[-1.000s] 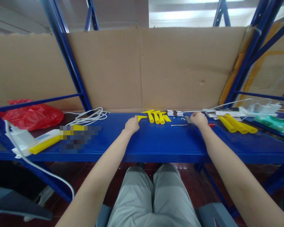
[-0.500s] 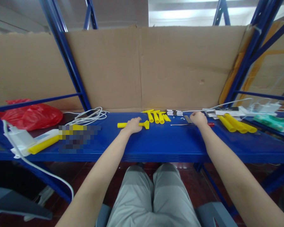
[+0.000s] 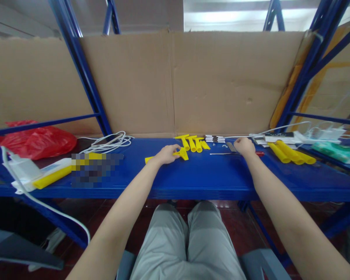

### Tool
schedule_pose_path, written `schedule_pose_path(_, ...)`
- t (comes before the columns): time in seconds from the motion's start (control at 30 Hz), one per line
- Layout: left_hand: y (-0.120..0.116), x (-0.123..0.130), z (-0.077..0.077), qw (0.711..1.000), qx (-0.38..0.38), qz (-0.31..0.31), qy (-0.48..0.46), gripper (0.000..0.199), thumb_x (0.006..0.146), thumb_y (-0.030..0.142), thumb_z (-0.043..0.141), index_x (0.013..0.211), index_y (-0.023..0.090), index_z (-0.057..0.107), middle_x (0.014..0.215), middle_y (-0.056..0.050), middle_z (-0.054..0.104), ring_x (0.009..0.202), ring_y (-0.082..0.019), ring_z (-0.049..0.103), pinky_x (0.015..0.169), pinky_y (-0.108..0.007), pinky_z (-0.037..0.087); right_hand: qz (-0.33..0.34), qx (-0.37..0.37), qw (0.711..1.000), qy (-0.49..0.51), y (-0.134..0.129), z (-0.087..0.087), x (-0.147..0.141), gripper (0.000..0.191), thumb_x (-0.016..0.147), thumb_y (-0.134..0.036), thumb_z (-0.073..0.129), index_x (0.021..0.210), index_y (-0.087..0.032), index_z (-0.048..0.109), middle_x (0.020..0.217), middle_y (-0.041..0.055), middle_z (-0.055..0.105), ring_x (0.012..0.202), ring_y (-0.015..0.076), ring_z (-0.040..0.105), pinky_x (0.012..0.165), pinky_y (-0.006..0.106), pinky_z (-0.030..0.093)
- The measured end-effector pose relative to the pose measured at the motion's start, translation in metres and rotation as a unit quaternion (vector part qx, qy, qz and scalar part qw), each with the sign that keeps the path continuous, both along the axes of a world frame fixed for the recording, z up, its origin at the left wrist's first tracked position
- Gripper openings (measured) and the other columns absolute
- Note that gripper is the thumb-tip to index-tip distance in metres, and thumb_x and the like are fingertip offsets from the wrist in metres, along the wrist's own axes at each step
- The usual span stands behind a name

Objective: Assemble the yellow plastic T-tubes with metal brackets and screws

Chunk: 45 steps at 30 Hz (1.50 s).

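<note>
My left hand (image 3: 165, 154) is closed around the handle of a yellow plastic scraper (image 3: 183, 153) above the blue shelf. The wide head sticks out to the right of my fingers, and the handle's end shows at the left. Further right, my right hand (image 3: 245, 146) is curled into a fist low over the shelf; its fingertips are hidden. A flat grey metal piece (image 3: 230, 146) lies against its left side. Under that hand runs a screwdriver (image 3: 220, 154), its thin shaft to the left and red handle to the right.
Yellow T-shaped heads (image 3: 194, 143) and small black-and-white pieces (image 3: 215, 139) lie along the cardboard (image 3: 175, 85). Yellow tubes (image 3: 291, 152) rest at the right. A white cable coil (image 3: 113, 143), a red bag (image 3: 37, 140) and a power strip (image 3: 51, 169) sit left.
The yellow scraper has turned in my left hand: its head has swung slightly right and tilted, its handle end has dropped lower. My right hand has stayed in place.
</note>
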<state>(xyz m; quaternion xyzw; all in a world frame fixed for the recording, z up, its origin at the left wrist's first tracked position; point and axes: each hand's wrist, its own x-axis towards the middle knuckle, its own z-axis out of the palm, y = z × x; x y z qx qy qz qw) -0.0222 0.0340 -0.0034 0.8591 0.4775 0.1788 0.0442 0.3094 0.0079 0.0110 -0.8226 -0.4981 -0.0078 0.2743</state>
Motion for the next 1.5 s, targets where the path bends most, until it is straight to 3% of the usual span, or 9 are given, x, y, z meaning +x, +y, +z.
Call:
schedule_pose_path(0.3,-0.006,0.008,-0.002,0.997,-0.017,-0.070,-0.030,0.038,0.074,0.030,0.064,0.109,0.016,0.065,0.094,-0.006,0.070,0.081,-0.018,0.064,0.068,-0.025,0.046,-0.022,0.008,1.000,0.013,0.001,0.001,0.008,0.030,0.076,-0.018,0.054,0.099,-0.015,0.073,0.104,0.0182,0.070,0.105,0.0304,0.064,0.086,0.037,0.049)
schedule_pose_path(0.43,-0.004,0.010,-0.005,0.996,-0.006,-0.084,-0.041,0.034,0.073,0.033,0.065,0.102,0.017,0.067,0.091,-0.005,0.071,0.078,-0.017,0.064,0.067,-0.025,0.046,-0.046,-0.026,0.998,-0.018,0.009,-0.005,0.016,0.025,0.077,-0.032,0.058,0.093,-0.018,0.073,0.103,0.0153,0.069,0.105,0.0305,0.062,0.089,0.044,0.046)
schedule_pose_path(0.67,-0.007,0.014,-0.004,0.994,-0.007,-0.096,-0.050,0.032,0.074,0.031,0.064,0.102,0.016,0.068,0.093,-0.005,0.072,0.081,-0.019,0.066,0.071,-0.026,0.048,-0.029,-0.112,0.989,-0.087,0.023,-0.016,0.017,0.047,0.080,-0.053,0.055,0.100,-0.013,0.071,0.111,0.0200,0.065,0.115,0.0363,0.052,0.098,0.058,0.032)
schedule_pose_path(1.0,-0.005,0.016,-0.007,0.993,-0.001,-0.104,-0.047,0.028,0.074,0.030,0.065,0.098,0.017,0.069,0.095,-0.005,0.073,0.083,-0.019,0.067,0.074,-0.026,0.049,-0.054,-0.123,0.989,-0.065,0.021,-0.014,0.002,0.067,0.088,-0.060,0.039,0.120,-0.005,0.061,0.125,0.0263,0.058,0.122,0.0372,0.048,0.103,0.054,0.028)
schedule_pose_path(1.3,-0.006,0.017,-0.007,0.994,0.023,-0.102,-0.029,0.027,0.075,0.031,0.064,0.098,0.017,0.070,0.099,-0.006,0.073,0.088,-0.020,0.067,0.080,-0.028,0.050,-0.057,-0.080,0.995,-0.015,0.025,-0.015,0.005,0.052,0.083,-0.055,0.051,0.107,-0.011,0.067,0.113,0.0221,0.063,0.111,0.0342,0.055,0.096,0.054,0.035)
schedule_pose_path(1.4,-0.007,0.017,-0.007,0.995,0.026,-0.095,-0.025,0.027,0.076,0.031,0.064,0.098,0.018,0.070,0.099,-0.006,0.073,0.089,-0.021,0.067,0.081,-0.029,0.050,-0.051,-0.015,0.999,-0.007,0.022,-0.012,0.007,0.037,0.082,-0.046,0.054,0.097,-0.016,0.070,0.111,0.0180,0.065,0.109,0.0336,0.055,0.093,0.053,0.037)
schedule_pose_path(1.5,-0.007,0.017,-0.007,0.995,0.024,-0.091,-0.024,0.027,0.076,0.032,0.063,0.098,0.017,0.070,0.099,-0.006,0.073,0.089,-0.022,0.067,0.080,-0.029,0.050,-0.030,0.074,0.997,0.013,0.018,-0.008,0.004,0.023,0.082,-0.034,0.054,0.088,-0.018,0.070,0.104,0.0142,0.068,0.103,0.0304,0.058,0.088,0.045,0.042)
